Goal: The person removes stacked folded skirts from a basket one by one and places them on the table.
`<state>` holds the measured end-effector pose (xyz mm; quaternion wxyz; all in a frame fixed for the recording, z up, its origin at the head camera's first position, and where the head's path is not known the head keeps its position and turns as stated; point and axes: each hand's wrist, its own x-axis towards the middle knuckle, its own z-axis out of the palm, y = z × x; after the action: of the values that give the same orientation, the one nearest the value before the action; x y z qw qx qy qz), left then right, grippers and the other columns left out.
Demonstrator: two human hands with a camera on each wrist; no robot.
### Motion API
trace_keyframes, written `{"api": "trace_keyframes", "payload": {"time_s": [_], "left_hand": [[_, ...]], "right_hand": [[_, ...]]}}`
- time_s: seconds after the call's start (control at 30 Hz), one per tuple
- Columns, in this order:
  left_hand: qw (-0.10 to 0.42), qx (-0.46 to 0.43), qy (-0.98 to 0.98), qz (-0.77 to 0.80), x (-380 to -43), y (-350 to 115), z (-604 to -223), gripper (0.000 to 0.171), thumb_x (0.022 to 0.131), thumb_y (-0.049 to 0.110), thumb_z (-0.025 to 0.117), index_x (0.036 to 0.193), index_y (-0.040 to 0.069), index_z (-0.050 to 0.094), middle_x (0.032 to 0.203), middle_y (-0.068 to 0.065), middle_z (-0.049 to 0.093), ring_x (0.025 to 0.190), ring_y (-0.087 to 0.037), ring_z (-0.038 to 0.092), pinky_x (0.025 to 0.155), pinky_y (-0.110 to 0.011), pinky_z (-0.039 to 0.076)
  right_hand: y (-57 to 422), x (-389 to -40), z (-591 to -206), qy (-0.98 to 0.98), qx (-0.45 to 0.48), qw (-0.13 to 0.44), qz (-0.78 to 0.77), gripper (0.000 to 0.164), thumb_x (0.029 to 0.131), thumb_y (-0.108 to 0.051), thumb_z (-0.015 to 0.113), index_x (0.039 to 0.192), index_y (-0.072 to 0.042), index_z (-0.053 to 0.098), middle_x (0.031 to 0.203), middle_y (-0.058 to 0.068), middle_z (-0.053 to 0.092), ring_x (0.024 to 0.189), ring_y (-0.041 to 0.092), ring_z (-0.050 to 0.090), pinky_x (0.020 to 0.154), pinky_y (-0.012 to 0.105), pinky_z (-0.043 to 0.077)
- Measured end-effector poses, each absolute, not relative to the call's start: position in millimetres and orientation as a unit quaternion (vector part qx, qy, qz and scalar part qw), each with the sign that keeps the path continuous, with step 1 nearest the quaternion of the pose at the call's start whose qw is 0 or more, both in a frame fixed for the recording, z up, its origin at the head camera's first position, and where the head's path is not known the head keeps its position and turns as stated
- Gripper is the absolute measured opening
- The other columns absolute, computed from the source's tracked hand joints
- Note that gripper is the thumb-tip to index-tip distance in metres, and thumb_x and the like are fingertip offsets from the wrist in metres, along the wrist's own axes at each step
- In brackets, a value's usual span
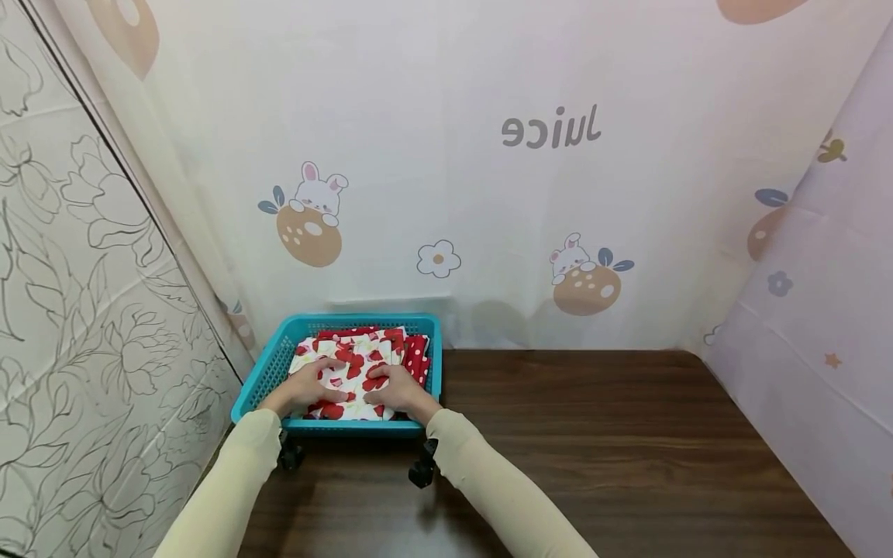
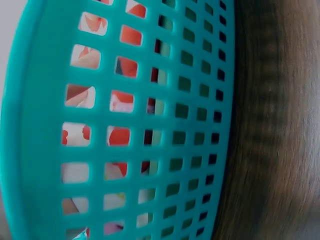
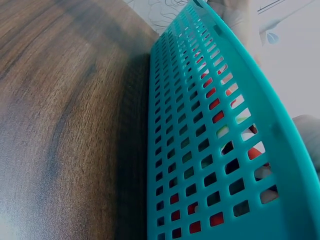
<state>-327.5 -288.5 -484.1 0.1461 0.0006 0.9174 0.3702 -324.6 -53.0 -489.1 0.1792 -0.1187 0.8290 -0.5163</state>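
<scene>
A turquoise plastic basket (image 1: pixel 246 397) with perforated sides stands at the back left of the table. Inside lies a folded white cloth (image 1: pixel 354 370) printed with red shapes, on top of red fabric with white dots (image 1: pixel 418 358). My left hand (image 1: pixel 307 386) rests on the left part of the white cloth, fingers spread. On the right part of that cloth lies my right hand (image 1: pixel 401 389), its thumb apart from the fingers. Both wrist views mostly show the basket's wall (image 2: pixel 37 115), with bits of cloth behind its holes.
Dark wood-grain table (image 1: pixel 593 442) extends to the right and front of the basket. A printed curtain (image 1: pixel 446 186) hangs behind, with a flower-patterned panel (image 1: pixel 105 349) close on the left. Black wrist-camera mounts (image 1: pixel 422 465) sit below the hands at the basket's front.
</scene>
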Motion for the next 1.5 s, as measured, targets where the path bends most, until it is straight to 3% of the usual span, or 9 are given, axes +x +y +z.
{"api": "trace_keyframes", "payload": {"time_s": [0.27,0.47,0.6,0.9,1.0,1.13,1.23,1.37,1.5], "left_hand": [[0.077,0.014,0.949,0.305,-318,-302,-476,0.076,0.084,0.029,0.086,0.147,0.008,0.050,0.152,-0.031,0.043,0.136,-0.053,0.039,0.105,-0.071,0.043],[0.067,-0.034,0.950,0.304,-318,-306,-471,0.106,0.085,0.024,0.085,0.163,0.005,0.015,0.158,-0.037,0.022,0.144,-0.058,0.019,0.110,-0.077,0.032],[0.075,-0.054,0.938,0.335,-319,-307,-469,0.115,0.086,0.022,0.084,0.163,0.002,0.001,0.161,-0.037,0.018,0.145,-0.059,0.021,0.111,-0.076,0.031],[0.081,-0.059,0.941,0.324,-323,-310,-470,0.110,0.087,0.022,0.082,0.162,-0.001,0.005,0.162,-0.037,0.019,0.144,-0.061,0.021,0.113,-0.075,0.030],[0.091,-0.050,0.940,0.326,-323,-311,-471,0.113,0.087,0.025,0.082,0.162,-0.002,0.002,0.162,-0.037,0.017,0.145,-0.060,0.021,0.114,-0.075,0.029],[0.101,-0.027,0.932,0.346,-321,-313,-474,0.116,0.085,0.026,0.084,0.165,0.005,0.001,0.164,-0.034,0.016,0.147,-0.058,0.021,0.113,-0.075,0.030],[0.116,-0.004,0.921,0.373,-320,-315,-476,0.117,0.084,0.027,0.085,0.167,0.014,0.003,0.166,-0.030,0.015,0.148,-0.057,0.019,0.112,-0.077,0.029],[0.140,0.012,0.905,0.402,-319,-314,-476,0.111,0.082,0.028,0.087,0.166,0.022,0.015,0.167,-0.027,0.016,0.149,-0.055,0.017,0.112,-0.076,0.030],[0.155,0.027,0.904,0.398,-319,-313,-475,0.097,0.081,0.029,0.087,0.162,0.023,0.034,0.165,-0.026,0.023,0.147,-0.053,0.020,0.112,-0.076,0.032]], "right_hand": [[-56,-321,-489,0.840,-0.120,0.141,-0.510,0.047,0.087,-0.016,0.083,0.130,-0.007,0.065,0.131,0.011,0.061,0.111,0.023,0.056,0.080,0.033,0.060],[-59,-315,-482,0.893,-0.086,0.070,-0.437,0.053,0.086,-0.020,0.084,0.132,-0.008,0.061,0.137,0.019,0.048,0.124,0.033,0.045,0.093,0.047,0.055],[-60,-315,-482,0.893,-0.073,0.058,-0.441,0.058,0.086,-0.019,0.084,0.136,-0.009,0.056,0.141,0.022,0.041,0.124,0.034,0.045,0.091,0.047,0.057],[-54,-319,-487,0.863,-0.112,0.091,-0.484,0.046,0.086,-0.019,0.083,0.125,-0.010,0.061,0.122,0.011,0.063,0.104,0.022,0.057,0.072,0.033,0.059],[-53,-320,-487,0.843,-0.125,0.108,-0.512,0.049,0.086,-0.020,0.083,0.129,-0.012,0.060,0.128,0.010,0.060,0.109,0.024,0.056,0.081,0.038,0.059],[-52,-321,-486,0.820,-0.137,0.143,-0.537,0.051,0.089,-0.021,0.081,0.135,-0.015,0.060,0.139,0.009,0.056,0.120,0.025,0.052,0.095,0.043,0.057],[-52,-323,-487,0.811,-0.133,0.164,-0.546,0.051,0.090,-0.021,0.081,0.136,-0.015,0.060,0.140,0.010,0.055,0.116,0.025,0.055,0.089,0.042,0.059],[-51,-325,-488,0.811,-0.114,0.172,-0.547,0.055,0.088,-0.022,0.082,0.138,-0.014,0.060,0.138,0.011,0.056,0.112,0.026,0.056,0.082,0.040,0.061],[-51,-326,-489,0.820,-0.108,0.172,-0.536,0.058,0.088,-0.025,0.083,0.140,-0.014,0.061,0.142,0.012,0.055,0.121,0.027,0.052,0.096,0.045,0.057]]}}
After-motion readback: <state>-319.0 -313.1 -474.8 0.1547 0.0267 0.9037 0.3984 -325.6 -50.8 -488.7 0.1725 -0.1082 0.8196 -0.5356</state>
